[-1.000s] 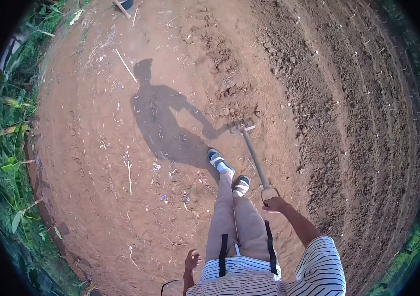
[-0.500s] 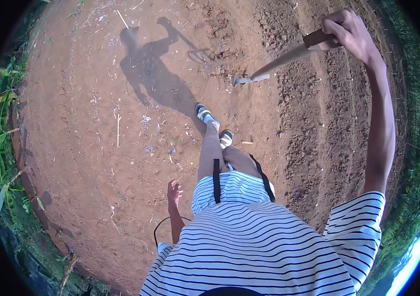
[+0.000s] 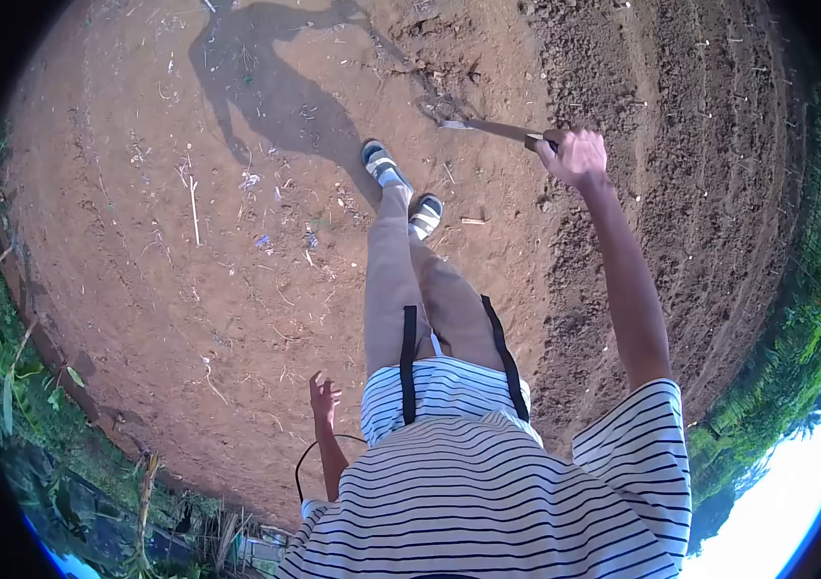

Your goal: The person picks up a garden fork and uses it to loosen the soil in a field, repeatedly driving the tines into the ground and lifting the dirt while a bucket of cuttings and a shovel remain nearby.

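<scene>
My right hand [image 3: 576, 156] is wrapped round the end of a wooden handle that belongs to a hoe [image 3: 497, 129]. The handle slants away to the left, and the pale metal blade [image 3: 455, 124] is low over the soil, right by its own shadow. My left hand [image 3: 324, 396] hangs at my side with nothing in it, fingers loosely bent and apart.
Tilled rows [image 3: 613, 241] of dark crumbly soil run along the right. Smoother brown ground [image 3: 121, 280] with straw bits and a pale stick [image 3: 195, 212] spreads left. My sandalled feet [image 3: 425, 214] stand on it. Green plants [image 3: 0, 357] border the field.
My right hand has come down and left with the hoe, its blade now nearer the ground and further up the view. My left hand stays hanging at my side.
</scene>
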A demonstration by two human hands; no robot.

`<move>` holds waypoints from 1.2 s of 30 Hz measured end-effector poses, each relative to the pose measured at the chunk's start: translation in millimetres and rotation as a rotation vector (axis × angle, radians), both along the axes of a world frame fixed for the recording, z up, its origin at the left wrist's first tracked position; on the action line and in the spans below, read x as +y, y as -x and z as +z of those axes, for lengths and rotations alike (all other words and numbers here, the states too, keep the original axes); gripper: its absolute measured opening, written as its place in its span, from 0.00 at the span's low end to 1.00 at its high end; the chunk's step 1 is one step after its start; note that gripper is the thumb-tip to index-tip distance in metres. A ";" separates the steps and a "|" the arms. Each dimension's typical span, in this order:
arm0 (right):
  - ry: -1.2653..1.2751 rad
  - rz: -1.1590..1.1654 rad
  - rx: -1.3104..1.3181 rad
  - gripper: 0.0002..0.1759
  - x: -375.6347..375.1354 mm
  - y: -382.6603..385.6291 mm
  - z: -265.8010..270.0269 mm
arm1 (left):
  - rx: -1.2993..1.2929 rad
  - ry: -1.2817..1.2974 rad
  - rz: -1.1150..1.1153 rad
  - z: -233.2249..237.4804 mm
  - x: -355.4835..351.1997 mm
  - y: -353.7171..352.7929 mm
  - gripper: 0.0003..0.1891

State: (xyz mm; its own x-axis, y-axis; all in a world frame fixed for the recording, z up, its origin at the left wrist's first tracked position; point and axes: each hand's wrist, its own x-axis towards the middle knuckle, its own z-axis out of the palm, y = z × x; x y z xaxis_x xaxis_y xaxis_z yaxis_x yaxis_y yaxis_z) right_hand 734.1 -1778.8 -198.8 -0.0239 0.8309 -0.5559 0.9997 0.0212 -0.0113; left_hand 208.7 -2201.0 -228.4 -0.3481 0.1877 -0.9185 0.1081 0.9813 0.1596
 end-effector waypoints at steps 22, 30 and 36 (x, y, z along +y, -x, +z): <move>0.087 -0.059 0.087 0.21 -34.2 -1.1 3.5 | -0.143 -0.077 -0.137 -12.1 239.0 -55.9 0.21; 0.367 -0.104 0.170 0.20 -48.2 -8.7 3.7 | -0.124 -0.060 -0.113 -0.3 258.7 -92.3 0.20; -0.127 -0.019 0.405 0.13 -27.8 -47.5 -19.7 | -0.101 -0.016 -0.134 -44.2 293.4 -117.4 0.20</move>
State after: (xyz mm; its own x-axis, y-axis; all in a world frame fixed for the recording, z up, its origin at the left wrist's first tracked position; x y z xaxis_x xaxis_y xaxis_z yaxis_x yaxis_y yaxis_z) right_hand 781.6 -1806.6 -218.5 -0.2037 0.8944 -0.3982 0.9153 0.0296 -0.4017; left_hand 326.0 -1907.5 -272.6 -0.2250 0.2409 -0.9441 0.2199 0.9565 0.1916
